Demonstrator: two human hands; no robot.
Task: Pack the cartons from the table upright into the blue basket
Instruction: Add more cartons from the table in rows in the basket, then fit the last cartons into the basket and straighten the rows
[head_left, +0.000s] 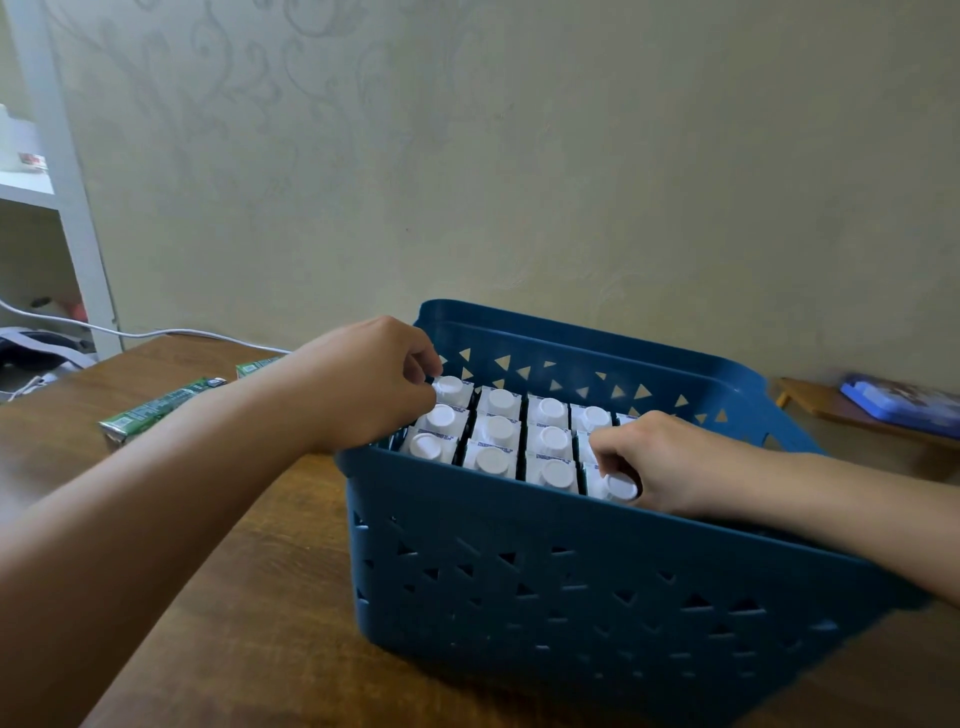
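A person's two bare arms reach into a blue basket (597, 561) that stands on a brown wooden table (249, 545), near its far edge by a pale wall. Inside, white-capped cartons (498, 431) stand upright in tight rows, filling the basket's left and middle. The left hand (363, 384) hovers over the far-left corner of the basket, fingers curled downward and seeming to pinch the cap of the corner carton (451, 389). The right hand (660, 462) is at the near wall towards the basket's right end, fingers curled round the top of a carton (621, 486) whose cap tilts a little toward the viewer. Two green cartons (156, 410) lie flat on the table beyond the left forearm, near the far-left edge, not yet packed. The likely trouble is this: the tilted carton may wedge against its neighbours or the basket wall if pushed down askew, and the rows are so close that forcing it could tip or crush one beside it. Room for the green cartons looks scarce; the basket's right end is hidden by the right hand.
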